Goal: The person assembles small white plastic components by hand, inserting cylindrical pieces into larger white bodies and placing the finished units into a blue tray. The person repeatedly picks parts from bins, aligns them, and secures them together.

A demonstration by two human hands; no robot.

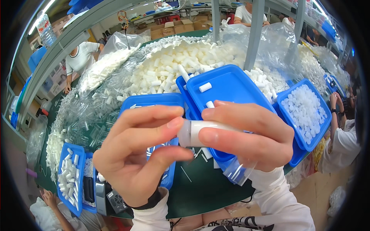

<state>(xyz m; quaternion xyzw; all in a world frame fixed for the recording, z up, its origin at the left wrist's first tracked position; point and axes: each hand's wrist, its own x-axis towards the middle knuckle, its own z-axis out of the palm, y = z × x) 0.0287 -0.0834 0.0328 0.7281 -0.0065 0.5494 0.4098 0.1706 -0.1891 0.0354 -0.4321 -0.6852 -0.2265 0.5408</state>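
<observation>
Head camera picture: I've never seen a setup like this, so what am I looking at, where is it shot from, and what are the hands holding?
This is one wide fisheye view from a camera worn on a person's head, looking down at their own bare hands; that is why straight edges bend near the rim. There is no machine. The left hand and right hand meet on a small clear tube with a white filling, the left fingertips at its capped end. Below them is a dark green table. On it lie blue trays, one at the right filled with small white caps, one at the left with filled tubes. Behind sits a big heap of white sticks on clear plastic. Other people work around the table.
</observation>
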